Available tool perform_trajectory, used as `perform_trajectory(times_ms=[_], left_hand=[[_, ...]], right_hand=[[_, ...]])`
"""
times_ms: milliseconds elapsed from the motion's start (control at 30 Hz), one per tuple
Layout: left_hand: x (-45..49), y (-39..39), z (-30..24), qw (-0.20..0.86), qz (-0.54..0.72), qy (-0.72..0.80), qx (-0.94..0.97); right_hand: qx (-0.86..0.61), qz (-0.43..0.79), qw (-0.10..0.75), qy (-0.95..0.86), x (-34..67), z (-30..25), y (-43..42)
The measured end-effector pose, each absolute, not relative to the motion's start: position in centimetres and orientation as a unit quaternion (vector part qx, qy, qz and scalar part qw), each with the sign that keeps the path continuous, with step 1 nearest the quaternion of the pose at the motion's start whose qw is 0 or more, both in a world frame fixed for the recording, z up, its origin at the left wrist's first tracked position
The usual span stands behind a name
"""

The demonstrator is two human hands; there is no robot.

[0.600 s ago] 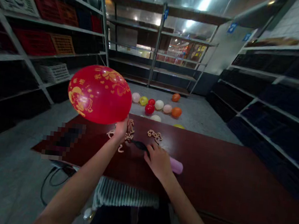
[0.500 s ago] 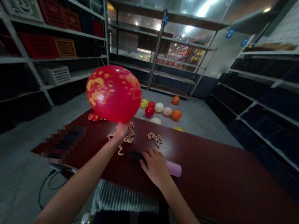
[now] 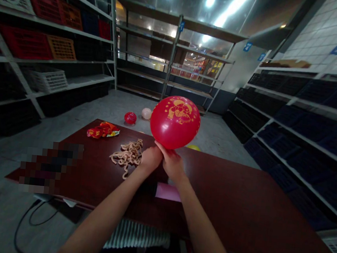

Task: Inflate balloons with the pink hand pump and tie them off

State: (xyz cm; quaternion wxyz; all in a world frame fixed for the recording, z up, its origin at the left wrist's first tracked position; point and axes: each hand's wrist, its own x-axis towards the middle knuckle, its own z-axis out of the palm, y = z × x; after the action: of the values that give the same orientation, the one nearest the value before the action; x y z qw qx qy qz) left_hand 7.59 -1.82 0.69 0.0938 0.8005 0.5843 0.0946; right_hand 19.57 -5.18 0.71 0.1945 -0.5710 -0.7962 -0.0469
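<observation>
A red inflated balloon [image 3: 174,123] with yellow printed figures stands upright above the table. My left hand [image 3: 151,159] is closed at its lower end, where the neck is hidden by my fingers. Beside it, my right hand [image 3: 173,164] also grips the balloon's base, with a finger stretched toward the left hand. Just below the hands a pink cylinder [image 3: 168,191] with a dark end lies on the table, partly covered by my right forearm. To the left of my left hand is a heap of tan curly strips [image 3: 128,154].
The dark red table [image 3: 221,195] bears a red and yellow packet [image 3: 102,130] at its far left. A red balloon [image 3: 130,118] and a pale balloon [image 3: 146,113] lie on the floor beyond. Shelves with crates [image 3: 61,47] line the left; dark bins [image 3: 293,134] line the right.
The red balloon has moved right, relative to the table. My right hand has left the dark end of the pink cylinder and joined my left hand at the balloon's base. The view has shifted.
</observation>
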Motion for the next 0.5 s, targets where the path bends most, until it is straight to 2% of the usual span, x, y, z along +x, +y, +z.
perform_trajectory(times_ms=[267, 400, 500], left_hand=[[6.7, -0.5, -0.8, 0.060, 0.098, 0.491, 0.863], [6.3, -0.4, -1.0, 0.036, 0.097, 0.437, 0.894], [6.6, -0.5, -0.9, 0.016, 0.083, 0.423, 0.902]], right_hand=[[-0.586, -0.070, 0.197, -0.783, 23.8, -1.2, -4.4], [-0.569, 0.012, 0.240, -0.786, 24.3, -1.5, -5.1], [-0.585, 0.069, 0.237, -0.772, 24.2, -1.6, -5.1]])
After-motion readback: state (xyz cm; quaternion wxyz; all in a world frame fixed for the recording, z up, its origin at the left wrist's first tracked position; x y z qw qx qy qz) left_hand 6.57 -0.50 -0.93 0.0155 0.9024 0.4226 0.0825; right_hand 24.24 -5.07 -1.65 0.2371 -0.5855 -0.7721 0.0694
